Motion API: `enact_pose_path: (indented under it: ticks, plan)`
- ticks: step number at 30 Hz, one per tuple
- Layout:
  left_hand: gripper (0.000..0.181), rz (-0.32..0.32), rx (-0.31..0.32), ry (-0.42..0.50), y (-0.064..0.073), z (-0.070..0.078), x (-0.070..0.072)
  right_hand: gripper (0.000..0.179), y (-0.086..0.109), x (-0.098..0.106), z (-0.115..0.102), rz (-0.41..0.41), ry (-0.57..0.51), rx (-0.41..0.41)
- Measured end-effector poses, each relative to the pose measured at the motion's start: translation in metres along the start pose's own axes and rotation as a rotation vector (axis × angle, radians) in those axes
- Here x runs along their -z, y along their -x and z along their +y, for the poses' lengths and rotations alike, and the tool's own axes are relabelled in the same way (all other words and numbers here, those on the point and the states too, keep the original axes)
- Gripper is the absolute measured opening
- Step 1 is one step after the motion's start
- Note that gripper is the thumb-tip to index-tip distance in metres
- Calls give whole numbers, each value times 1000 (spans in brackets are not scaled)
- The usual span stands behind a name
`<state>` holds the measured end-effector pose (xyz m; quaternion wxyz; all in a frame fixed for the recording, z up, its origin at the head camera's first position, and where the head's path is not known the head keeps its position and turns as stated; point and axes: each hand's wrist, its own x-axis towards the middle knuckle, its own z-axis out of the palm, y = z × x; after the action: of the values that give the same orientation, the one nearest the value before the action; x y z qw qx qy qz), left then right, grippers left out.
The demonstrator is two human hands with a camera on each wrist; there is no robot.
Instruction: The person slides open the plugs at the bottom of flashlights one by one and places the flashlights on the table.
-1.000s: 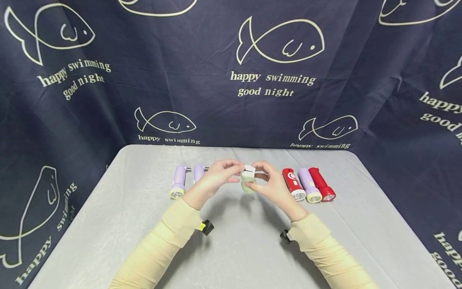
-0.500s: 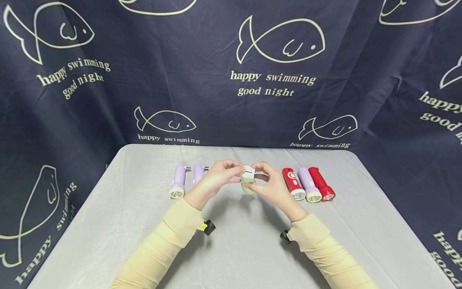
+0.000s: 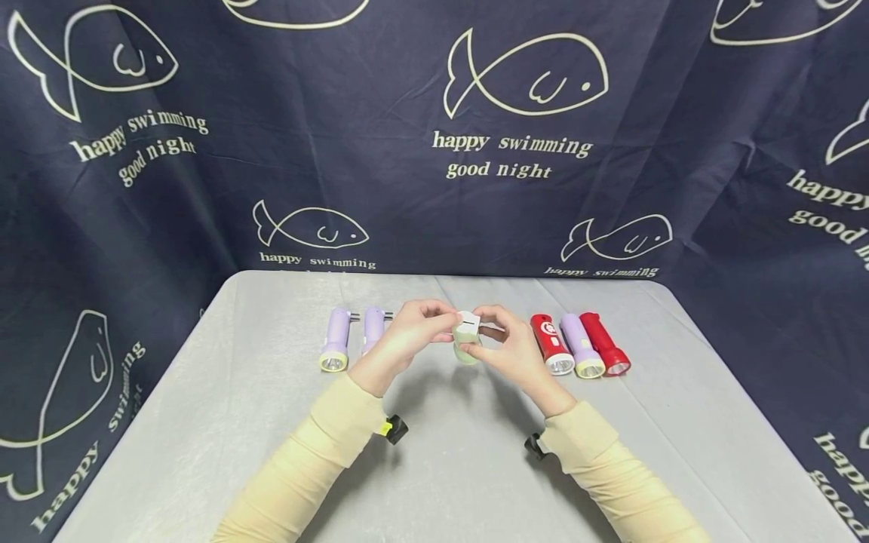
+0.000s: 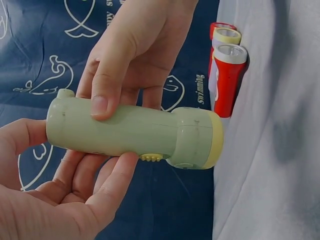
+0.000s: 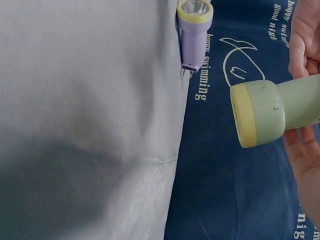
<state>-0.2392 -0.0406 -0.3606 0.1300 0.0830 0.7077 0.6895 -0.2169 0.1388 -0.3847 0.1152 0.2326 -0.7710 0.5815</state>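
Note:
A pale green flashlight (image 3: 467, 348) is held above the table, lens end down, between both hands. Its yellow rim and yellow ridged switch (image 4: 151, 157) show in the left wrist view. A short dark line marks the white tail end (image 3: 468, 323), which faces up in the head view. The left hand (image 3: 417, 329) pinches it, one finger on the tail end and the thumb on the side near the switch. From the other side, the right hand (image 3: 509, 343) grips the body, its thumb lying along it. In the right wrist view, the flashlight's head (image 5: 260, 114) shows, with its tail cut off.
Two lavender flashlights, one (image 3: 336, 339) farther left and one (image 3: 373, 328) partly behind the left hand, lie with prongs out. Right of the hands lie a red-and-white flashlight (image 3: 551, 343), a lavender one (image 3: 581, 345) and a red one (image 3: 604, 343). A dark fish-print cloth (image 3: 434, 226) hangs behind.
The dark mark on the flashlight's tail end was slanted a second ago and is now a straight short line. Both hands keep nearly the same place and hold; the left forearm shifts slightly right.

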Motion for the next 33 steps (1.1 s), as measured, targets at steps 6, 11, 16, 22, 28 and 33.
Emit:
enact_pose_path:
  ticks: [6,11,16,22,28,33]
  plan:
    - [18,-6,8,-2,3,2,0,44,2,-1,2,15,10,17]
    - [18,-8,9,-1,4,4,0,43,2,-1,2,17,23,37]
    - [18,-19,15,3,4,4,0,43,2,-1,2,18,26,61]
    - [18,-16,12,5,5,4,0,43,2,-1,3,7,9,71]
    - [18,-5,-3,15,5,3,-2,43,3,0,3,10,4,80]
    - [18,-7,-3,23,4,2,-3,43,3,1,2,9,11,90]
